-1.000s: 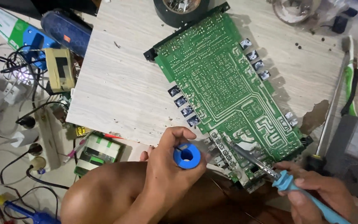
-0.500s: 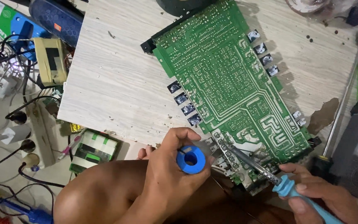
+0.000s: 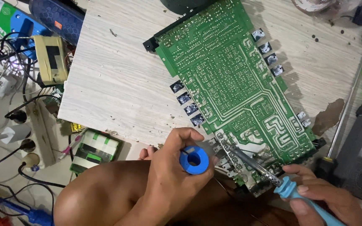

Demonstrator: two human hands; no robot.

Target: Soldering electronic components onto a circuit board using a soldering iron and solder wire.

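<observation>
green-white box (image 3: 94, 151), left floor

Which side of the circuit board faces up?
Solder side up: the circuit board shows green traces and solder joints, with the soldering iron tip on it.

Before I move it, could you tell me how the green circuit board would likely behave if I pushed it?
The green circuit board looks flat and rigid, so it would probably slide as one piece on the wooden table. Its near end overhangs the edge beside the soldering iron, so it may tip. The tabs along its sides could snag.
</observation>
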